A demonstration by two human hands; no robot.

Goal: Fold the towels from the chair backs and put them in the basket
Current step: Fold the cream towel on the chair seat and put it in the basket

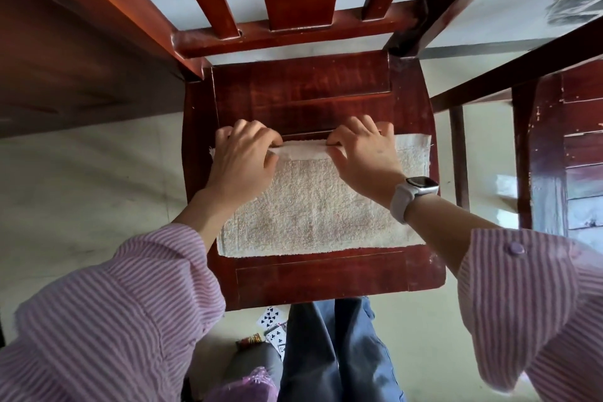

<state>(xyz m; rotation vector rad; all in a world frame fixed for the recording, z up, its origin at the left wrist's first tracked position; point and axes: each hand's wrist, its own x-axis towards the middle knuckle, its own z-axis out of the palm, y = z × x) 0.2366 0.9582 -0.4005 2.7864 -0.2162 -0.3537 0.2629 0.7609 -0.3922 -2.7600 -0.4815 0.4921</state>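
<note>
I see both hands, left hand [243, 155] and right hand [362, 155], pinching the far long edge of the cream terry towel [310, 209], which lies crosswise on the red-brown wooden chair seat [293, 91].

**Red-brown wood over a pale floor**

A dark red wooden chair [313, 81] fills the middle of the view, its seat scuffed and its slatted back rising toward the top edge. The floor [81, 179] beneath is pale and smooth, lit with soft daylight. A second chair [554, 127] of worn red wood stands at the right. Dark wooden furniture [65, 75] looms at the left. Playing cards [272, 326] lie on the floor near the bottom.
</note>
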